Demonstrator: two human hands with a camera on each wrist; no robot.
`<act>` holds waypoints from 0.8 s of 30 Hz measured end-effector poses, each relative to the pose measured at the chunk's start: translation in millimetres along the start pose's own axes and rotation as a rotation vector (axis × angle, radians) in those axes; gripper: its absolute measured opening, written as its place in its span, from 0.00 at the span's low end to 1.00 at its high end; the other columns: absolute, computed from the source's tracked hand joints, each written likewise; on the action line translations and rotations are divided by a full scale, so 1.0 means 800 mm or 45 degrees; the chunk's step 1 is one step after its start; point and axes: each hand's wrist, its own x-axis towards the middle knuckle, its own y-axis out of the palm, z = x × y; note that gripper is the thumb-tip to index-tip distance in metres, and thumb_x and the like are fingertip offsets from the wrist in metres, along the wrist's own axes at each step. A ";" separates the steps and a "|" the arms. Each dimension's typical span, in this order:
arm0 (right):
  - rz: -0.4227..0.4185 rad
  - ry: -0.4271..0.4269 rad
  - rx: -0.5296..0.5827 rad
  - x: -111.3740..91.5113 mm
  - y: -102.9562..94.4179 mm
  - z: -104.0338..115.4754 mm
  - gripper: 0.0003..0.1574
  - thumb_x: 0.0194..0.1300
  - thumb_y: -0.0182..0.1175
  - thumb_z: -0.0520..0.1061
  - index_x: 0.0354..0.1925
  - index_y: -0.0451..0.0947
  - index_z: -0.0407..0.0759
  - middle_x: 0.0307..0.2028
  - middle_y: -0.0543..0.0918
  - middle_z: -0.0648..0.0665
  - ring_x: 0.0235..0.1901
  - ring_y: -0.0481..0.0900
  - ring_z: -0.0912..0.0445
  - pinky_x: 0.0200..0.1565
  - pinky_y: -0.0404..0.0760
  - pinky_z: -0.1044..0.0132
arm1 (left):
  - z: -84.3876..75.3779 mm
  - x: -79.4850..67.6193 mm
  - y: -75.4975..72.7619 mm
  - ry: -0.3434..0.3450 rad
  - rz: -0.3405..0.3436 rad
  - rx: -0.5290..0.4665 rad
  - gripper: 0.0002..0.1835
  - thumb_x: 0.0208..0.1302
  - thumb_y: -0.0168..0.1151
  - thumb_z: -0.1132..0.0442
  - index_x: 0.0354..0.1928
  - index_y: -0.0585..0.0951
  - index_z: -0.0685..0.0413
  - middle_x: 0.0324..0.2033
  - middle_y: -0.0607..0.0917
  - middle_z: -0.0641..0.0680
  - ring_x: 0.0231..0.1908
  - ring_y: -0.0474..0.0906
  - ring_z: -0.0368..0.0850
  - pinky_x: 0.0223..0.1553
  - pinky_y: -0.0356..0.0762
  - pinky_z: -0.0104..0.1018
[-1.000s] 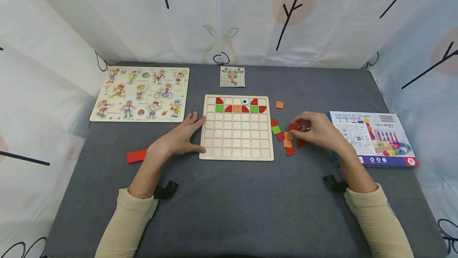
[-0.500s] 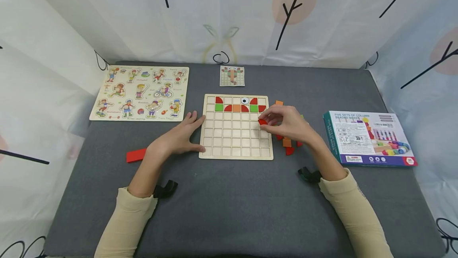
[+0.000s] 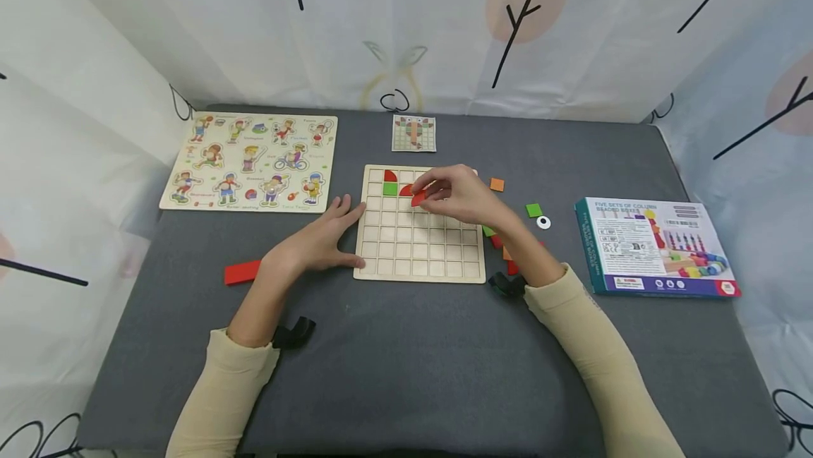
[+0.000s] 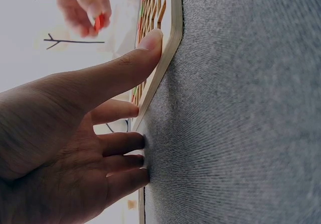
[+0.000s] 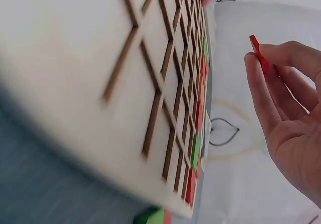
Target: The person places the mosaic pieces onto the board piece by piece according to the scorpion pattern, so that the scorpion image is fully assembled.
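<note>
A wooden grid board (image 3: 419,250) lies mid-table, with red, green and orange tiles in its upper rows. Over those rows my right hand (image 3: 459,193) pinches a red tile (image 3: 418,197) between thumb and fingertips; the right wrist view shows this red tile (image 5: 259,56) held clear of the board. The hand and forearm hide part of the upper rows. At the board's left side my left hand (image 3: 314,238) has its fingers spread. Its thumb (image 4: 143,56) touches the board's edge in the left wrist view, while other fingertips reach the table cloth.
Right of the board lie an orange tile (image 3: 497,184), a green tile (image 3: 533,210), a round black-and-white eye piece (image 3: 543,222) and several partly covered tiles. A patterned card (image 3: 413,134) lies behind. A picture board (image 3: 250,161), red block (image 3: 242,272) and box (image 3: 660,246) flank the board.
My right hand took a red tile from the loose pieces on the right and carried it left over the board's upper rows. The left hand stayed at the board's left edge.
</note>
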 end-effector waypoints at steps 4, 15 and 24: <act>0.060 -0.026 -0.021 0.025 0.007 0.004 0.16 0.70 0.67 0.30 0.54 0.88 0.32 0.52 0.92 0.34 0.50 0.94 0.42 0.57 0.91 0.55 | -0.001 0.002 0.000 -0.011 0.006 0.006 0.61 0.66 0.79 0.48 0.89 0.49 0.53 0.88 0.41 0.66 0.88 0.32 0.68 0.86 0.48 0.66; 0.129 -0.043 -0.230 0.093 0.033 0.004 0.17 0.71 0.60 0.27 0.51 0.90 0.35 0.51 0.93 0.38 0.53 0.92 0.45 0.59 0.89 0.54 | 0.000 -0.001 -0.002 0.014 0.002 -0.006 0.60 0.66 0.79 0.49 0.89 0.50 0.55 0.88 0.41 0.68 0.88 0.32 0.69 0.85 0.48 0.66; 0.147 0.000 -0.359 0.122 0.046 0.008 0.16 0.71 0.60 0.30 0.51 0.90 0.35 0.52 0.92 0.37 0.52 0.93 0.45 0.57 0.89 0.56 | 0.000 -0.002 -0.002 0.037 -0.005 -0.009 0.61 0.65 0.80 0.50 0.88 0.50 0.56 0.87 0.41 0.69 0.88 0.32 0.70 0.85 0.50 0.67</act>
